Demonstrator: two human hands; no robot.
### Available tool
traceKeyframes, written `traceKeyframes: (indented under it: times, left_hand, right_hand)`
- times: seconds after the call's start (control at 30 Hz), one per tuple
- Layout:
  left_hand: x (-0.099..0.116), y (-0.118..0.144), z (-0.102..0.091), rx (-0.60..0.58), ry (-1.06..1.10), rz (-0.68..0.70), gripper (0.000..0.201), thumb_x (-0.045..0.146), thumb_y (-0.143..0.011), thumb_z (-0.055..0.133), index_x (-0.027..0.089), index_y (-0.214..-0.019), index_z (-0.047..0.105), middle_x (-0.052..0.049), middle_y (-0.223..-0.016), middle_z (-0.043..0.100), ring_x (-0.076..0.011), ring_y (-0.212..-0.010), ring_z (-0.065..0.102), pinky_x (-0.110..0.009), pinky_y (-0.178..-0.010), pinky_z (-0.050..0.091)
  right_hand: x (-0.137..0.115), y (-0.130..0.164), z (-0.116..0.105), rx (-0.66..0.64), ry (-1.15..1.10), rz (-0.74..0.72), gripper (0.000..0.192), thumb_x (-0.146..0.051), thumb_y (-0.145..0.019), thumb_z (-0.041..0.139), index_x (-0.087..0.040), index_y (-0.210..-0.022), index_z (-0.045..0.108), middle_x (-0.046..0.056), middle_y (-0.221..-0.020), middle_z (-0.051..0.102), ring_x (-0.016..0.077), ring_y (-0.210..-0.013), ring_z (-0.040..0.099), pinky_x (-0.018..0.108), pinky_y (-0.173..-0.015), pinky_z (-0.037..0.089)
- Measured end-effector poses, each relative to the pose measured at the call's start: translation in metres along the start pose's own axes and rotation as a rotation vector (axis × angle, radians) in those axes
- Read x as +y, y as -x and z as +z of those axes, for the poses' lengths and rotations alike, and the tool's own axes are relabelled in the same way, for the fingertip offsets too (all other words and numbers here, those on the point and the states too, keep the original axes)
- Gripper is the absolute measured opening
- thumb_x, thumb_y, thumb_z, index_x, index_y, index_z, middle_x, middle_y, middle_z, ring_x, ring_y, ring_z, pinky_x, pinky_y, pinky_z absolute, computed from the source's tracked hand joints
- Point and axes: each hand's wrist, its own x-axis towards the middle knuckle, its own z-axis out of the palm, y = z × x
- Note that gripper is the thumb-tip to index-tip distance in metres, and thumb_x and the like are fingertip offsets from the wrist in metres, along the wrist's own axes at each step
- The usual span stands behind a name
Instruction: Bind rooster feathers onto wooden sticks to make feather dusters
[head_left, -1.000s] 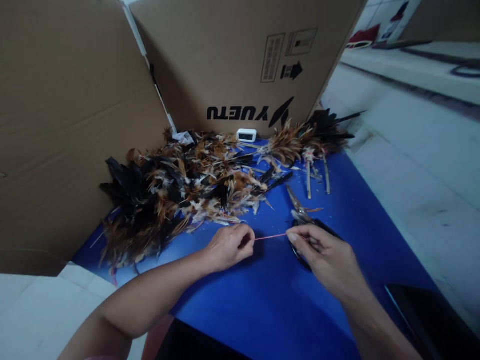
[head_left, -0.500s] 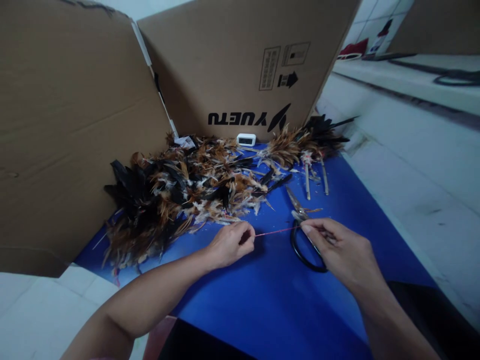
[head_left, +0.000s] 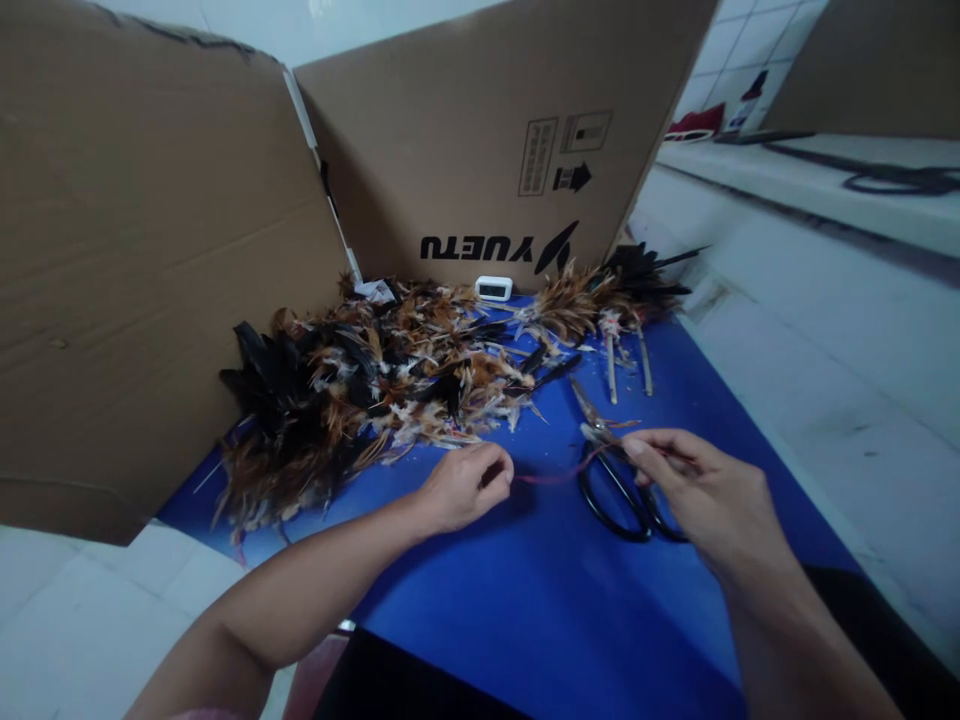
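A thin red thread (head_left: 551, 480) runs between my two hands and sags in the middle. My left hand (head_left: 466, 487) pinches one end with thumb and fingers curled together. At the other end, my right hand (head_left: 697, 485) pinches the thread between thumb and forefinger. Black-handled scissors (head_left: 611, 500) lie on the blue tabletop (head_left: 517, 590), partly behind my right hand, blades pointing away from me. Just past my left hand spreads a large heap of brown, black and whitish feathers (head_left: 390, 385).
Feather bundles (head_left: 592, 295) on sticks lie at the back right. A small white digital timer (head_left: 493, 289) stands before an upright cardboard box panel (head_left: 450, 150). Another cardboard panel (head_left: 150, 260) walls the left side. On the right ledge are a bottle (head_left: 746, 103) and a black cord (head_left: 892, 180).
The thread was taut and now hangs slack. My right hand has shifted slightly right, uncovering more of the scissors' handles. My left hand stays nearly in place. The camera view has tilted slightly.
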Motion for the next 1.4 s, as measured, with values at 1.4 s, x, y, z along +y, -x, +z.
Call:
traceKeyframes:
  times: [1.4]
  left_hand:
    - [-0.103, -0.04, -0.055, 0.687, -0.215, -0.392, 0.012, 0.019, -0.077, 0.056, 0.019, -0.087, 0.062, -0.002, -0.085, 0.069, -0.017, -0.084, 0.065, -0.03, -0.082, 0.048]
  right_hand:
    - [0.045, -0.023, -0.041, 0.346, 1.048, -0.24, 0.028, -0.031, -0.087, 0.04, -0.016, -0.08, 0.063, 0.01, -0.073, 0.065, 0.0201, -0.057, 0.052, 0.03, -0.053, 0.032]
